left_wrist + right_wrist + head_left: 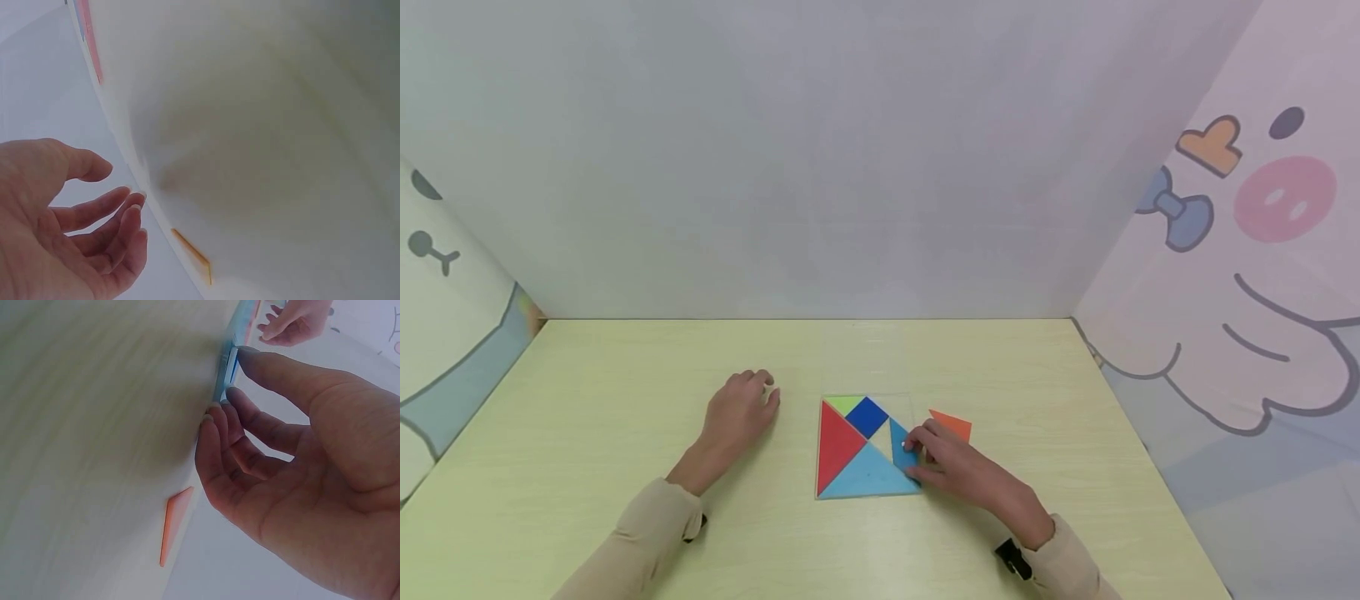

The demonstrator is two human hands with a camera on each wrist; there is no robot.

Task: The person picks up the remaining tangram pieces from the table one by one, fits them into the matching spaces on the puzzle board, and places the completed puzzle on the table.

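Observation:
Flat tangram pieces lie together in a clear square tray [867,498]: a red triangle [837,450], a large light-blue triangle [871,475], a dark-blue square [867,417] and a green triangle [844,403]. My right hand [958,467] pinches a blue tangram piece [901,444] between thumb and fingertips at the right side; the fingers hide part of its outline. Just behind that hand lies an orange triangle [953,423], partly covered. My left hand [739,412] hovers at or rests on the table left of the tray, its fingers loosely bent around nothing.
The pale wooden table [587,400] meets a plain grey-white wall [805,167] at the back. Cartoon-printed panels [1247,275] stand at both sides. In the left wrist view a thin yellow-orange piece [192,250] lies on the table beyond the fingers.

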